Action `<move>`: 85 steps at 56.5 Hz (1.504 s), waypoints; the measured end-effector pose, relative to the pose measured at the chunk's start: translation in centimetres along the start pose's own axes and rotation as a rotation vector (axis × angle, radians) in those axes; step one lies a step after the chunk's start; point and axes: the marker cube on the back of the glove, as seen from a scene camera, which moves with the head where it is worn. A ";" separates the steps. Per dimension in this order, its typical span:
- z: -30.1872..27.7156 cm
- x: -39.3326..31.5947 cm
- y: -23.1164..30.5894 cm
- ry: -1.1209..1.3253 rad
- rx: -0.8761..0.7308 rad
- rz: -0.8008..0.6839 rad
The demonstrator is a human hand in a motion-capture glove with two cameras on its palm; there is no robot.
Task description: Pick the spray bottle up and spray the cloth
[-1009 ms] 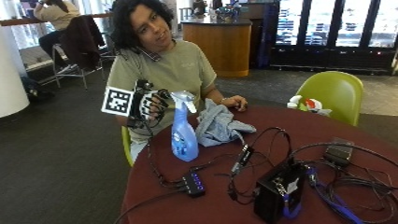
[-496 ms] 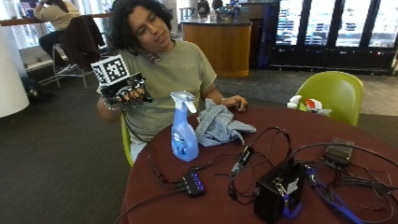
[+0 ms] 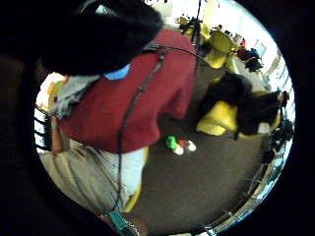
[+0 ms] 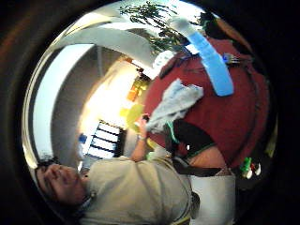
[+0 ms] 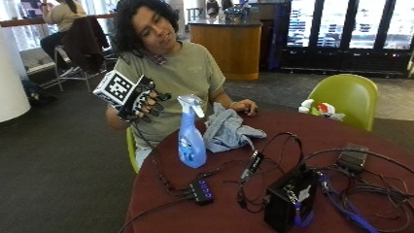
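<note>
Standing upright on the red tabletop [image 5: 401, 145], translucent blue spray bottle [image 5: 191, 132] with white trigger head, grey-blue cloth [image 5: 226, 131] just beside it, gloved hand [image 5: 144, 103] raised apart, fingers relaxed, grasping nothing.

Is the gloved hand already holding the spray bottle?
No. In the outside view the gloved hand is raised beside the bottle, apart from it, and the bottle stands alone on the table.

blue spray bottle [image 5: 191, 144], grey-blue cloth [image 5: 226, 130], dark red table [image 5: 362, 141], lime-green chair [image 5: 346, 97]
</note>
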 end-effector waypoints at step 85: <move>1.4 -9.5 -19.0 -0.232 -0.177 0.033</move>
